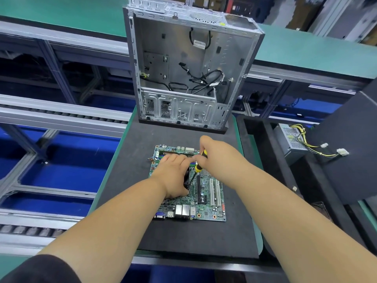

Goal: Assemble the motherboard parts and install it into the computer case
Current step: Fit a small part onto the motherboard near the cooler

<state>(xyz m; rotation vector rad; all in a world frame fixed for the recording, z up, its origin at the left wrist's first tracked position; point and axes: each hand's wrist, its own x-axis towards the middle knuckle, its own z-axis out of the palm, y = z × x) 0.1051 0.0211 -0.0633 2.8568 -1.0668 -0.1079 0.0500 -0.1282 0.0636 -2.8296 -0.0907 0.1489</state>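
Your right hand (214, 154) closed its grip on the yellow-and-black screwdriver (197, 167), its shaft slanting toward seven o'clock to the black cooler (187, 181) your left hand (173, 174) held on the motherboard (206, 201), the open computer case (183, 64) standing at twelve o'clock on the tabletop (204, 237).

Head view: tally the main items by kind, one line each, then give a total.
Motherboard: 1
Computer case: 1
Screwdriver: 1
Power supply: 1
Black fan part under the left hand: 1
Black mat: 1
Total: 6
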